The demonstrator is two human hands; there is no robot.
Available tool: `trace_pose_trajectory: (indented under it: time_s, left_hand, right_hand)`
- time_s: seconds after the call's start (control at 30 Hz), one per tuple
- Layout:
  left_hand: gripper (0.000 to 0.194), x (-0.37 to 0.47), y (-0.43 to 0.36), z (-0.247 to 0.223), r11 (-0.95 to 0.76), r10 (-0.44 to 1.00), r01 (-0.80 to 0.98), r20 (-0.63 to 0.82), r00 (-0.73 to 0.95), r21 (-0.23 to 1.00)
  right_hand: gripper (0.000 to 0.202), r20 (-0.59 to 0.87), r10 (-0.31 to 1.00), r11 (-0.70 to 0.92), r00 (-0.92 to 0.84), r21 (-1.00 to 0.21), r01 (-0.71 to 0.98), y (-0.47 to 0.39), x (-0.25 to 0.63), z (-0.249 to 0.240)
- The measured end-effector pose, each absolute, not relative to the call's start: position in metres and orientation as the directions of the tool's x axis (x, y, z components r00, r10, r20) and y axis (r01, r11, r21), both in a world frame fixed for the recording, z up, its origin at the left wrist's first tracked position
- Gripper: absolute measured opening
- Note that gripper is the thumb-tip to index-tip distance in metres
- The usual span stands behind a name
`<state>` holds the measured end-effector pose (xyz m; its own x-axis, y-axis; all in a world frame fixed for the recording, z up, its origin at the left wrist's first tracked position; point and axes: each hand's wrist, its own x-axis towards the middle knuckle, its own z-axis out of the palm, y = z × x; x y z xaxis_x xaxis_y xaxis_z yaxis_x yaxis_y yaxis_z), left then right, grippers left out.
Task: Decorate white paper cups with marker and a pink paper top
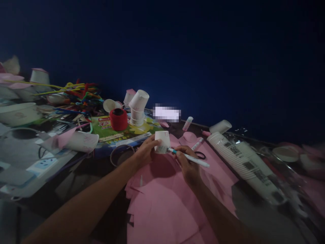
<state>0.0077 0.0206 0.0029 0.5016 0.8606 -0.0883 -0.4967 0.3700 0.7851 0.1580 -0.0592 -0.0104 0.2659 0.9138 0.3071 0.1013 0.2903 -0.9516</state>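
Note:
A white paper cup [163, 139], turned upside down, is gripped at its left side by my left hand [148, 148]. My right hand [186, 164] is closed around a white marker [196, 159] with a teal end. The marker's tip points left and meets or nearly meets the lower right of the cup. Faint marks show on the cup wall. Beneath both hands lie overlapping sheets of pink paper [165, 203]. Just behind my right hand are a second marker [197, 144] and a dark scissor handle loop [200, 155].
To the right lies a long sleeve of nested paper cups [243, 162] in clear plastic. Behind my left hand are a red roll [118, 120], stacked cups [137, 117] and a green packet [104, 134]. Colourful pipe cleaners [83, 91] lie far left. A glue stick [188, 124] stands tilted behind.

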Motion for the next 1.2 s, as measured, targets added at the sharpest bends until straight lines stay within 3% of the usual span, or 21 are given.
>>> trace_pose_trajectory:
  time_s: [0.4,0.7,1.2]
  left_hand:
    - [0.033,0.0029,0.0222,0.0008,0.399,0.85,-0.454,-0.135,0.51,0.796]
    - [0.031,0.0067,0.0213,0.0045,0.391,0.857,-0.516,-0.096,0.506,0.762]
    - [0.035,0.0063,0.0207,0.0029,0.366,0.858,-0.49,-0.082,0.508,0.791]
  right_hand:
    - [0.008,0.239,0.922,0.226,0.304,-0.971,0.08,-0.0591,0.1588,-0.0118]
    - [0.011,0.227,0.918,0.259,0.324,-0.964,-0.058,-0.0585,0.1585,-0.0123]
    - [0.01,0.281,0.915,0.273,0.289,-0.959,0.07,-0.0569,0.1574,-0.0096]
